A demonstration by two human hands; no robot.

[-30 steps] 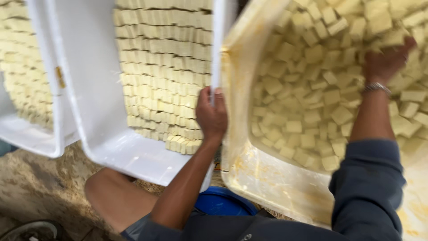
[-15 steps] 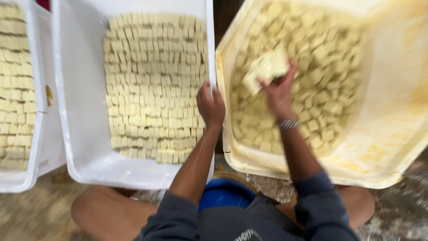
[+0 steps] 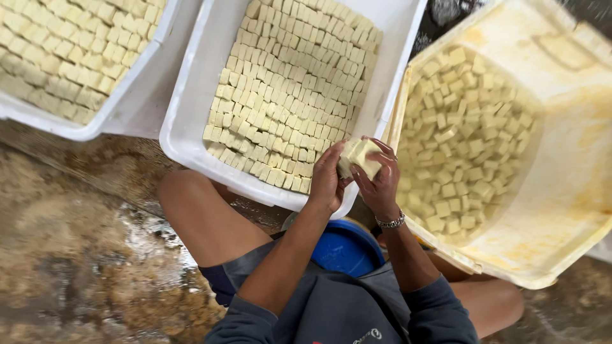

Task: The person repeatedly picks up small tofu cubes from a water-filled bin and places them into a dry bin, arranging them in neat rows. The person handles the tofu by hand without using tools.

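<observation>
Holding a pale block (image 3: 359,157) between both hands at the centre of the frame, the person is cupping it over the gap between two tubs. The left hand (image 3: 327,179) is bracing one side while the right hand (image 3: 380,181) is wrapping its fingers around the other, both grips closed on the block, likely because it is soft. The white tub (image 3: 191,137) above is carrying cubes in tidy rows; the yellow tub (image 3: 561,210) at right is tilting toward the person, its cubes lying loose. A blue stool (image 3: 344,248) is showing below the hands, on the wet floor (image 3: 83,255).
</observation>
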